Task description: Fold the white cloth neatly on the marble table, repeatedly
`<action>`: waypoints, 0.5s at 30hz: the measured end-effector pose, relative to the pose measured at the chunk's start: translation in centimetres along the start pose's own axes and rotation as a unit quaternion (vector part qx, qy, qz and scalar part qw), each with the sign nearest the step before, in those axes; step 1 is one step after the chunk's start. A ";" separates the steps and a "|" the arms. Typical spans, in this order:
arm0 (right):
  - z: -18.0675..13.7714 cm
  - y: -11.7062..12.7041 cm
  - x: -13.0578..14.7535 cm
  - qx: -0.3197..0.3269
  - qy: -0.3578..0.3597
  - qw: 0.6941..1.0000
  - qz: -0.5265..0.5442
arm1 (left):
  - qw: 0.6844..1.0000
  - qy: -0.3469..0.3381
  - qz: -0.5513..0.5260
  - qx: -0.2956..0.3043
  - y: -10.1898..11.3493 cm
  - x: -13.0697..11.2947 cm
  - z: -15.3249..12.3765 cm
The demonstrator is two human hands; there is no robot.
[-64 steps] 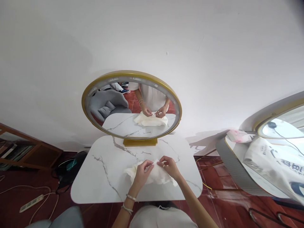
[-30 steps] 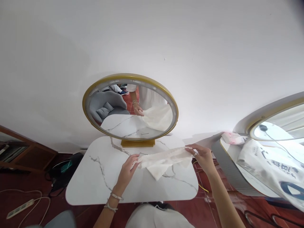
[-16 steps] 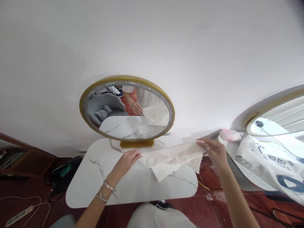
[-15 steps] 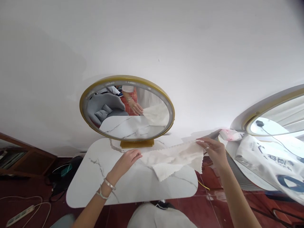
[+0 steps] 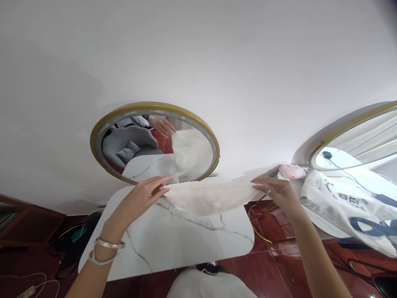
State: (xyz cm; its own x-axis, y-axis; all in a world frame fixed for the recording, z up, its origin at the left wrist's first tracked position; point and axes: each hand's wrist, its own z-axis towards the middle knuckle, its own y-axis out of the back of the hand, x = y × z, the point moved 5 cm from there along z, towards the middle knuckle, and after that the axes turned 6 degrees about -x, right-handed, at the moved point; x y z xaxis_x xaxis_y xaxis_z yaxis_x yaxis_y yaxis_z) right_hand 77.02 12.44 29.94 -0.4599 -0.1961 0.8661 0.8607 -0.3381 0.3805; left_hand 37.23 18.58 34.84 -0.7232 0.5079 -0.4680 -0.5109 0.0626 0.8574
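A thin white cloth [image 5: 207, 198] with a scalloped edge is stretched between my two hands, sagging a little in the middle above the marble-patterned table [image 5: 173, 244]. My left hand [image 5: 142, 196], with bangles at the wrist, pinches the cloth's upper left corner between thumb and fingers. At the upper right corner my right hand [image 5: 277, 192], wearing a ring, pinches the other end. Behind the cloth stands a round gold-rimmed mirror [image 5: 155, 106], which reflects a hand and the cloth. The mirror's foot is mostly hidden by my left hand and the cloth.
To the right, a second table holds a white printed cloth bag [image 5: 344, 203], a pink-and-white tissue pack [image 5: 291, 171] and another round mirror [image 5: 356, 145]. A yellow cord [image 5: 259, 231] hangs beside the table. At lower left lie a black bag [image 5: 77, 240] and a power strip [image 5: 26, 293].
My left hand has moved left and up, and the cloth is now lifted and pulled straight along its top edge. My right hand keeps its pinch. The view has shifted slightly.
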 end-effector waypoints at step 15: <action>-1.7 1.0 -0.4 -0.009 -0.008 0.995 0.099 | 0.980 0.064 -0.164 0.092 -4.4 -0.2 -2.5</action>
State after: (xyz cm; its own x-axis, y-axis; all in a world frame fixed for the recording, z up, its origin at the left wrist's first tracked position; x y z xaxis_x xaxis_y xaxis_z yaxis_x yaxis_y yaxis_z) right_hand 77.66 10.60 29.41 -0.2777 -0.2460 0.9286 0.9299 -0.3114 0.1956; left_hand 38.46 16.08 30.61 -0.5914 0.3239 -0.7385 -0.6422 0.3645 0.6743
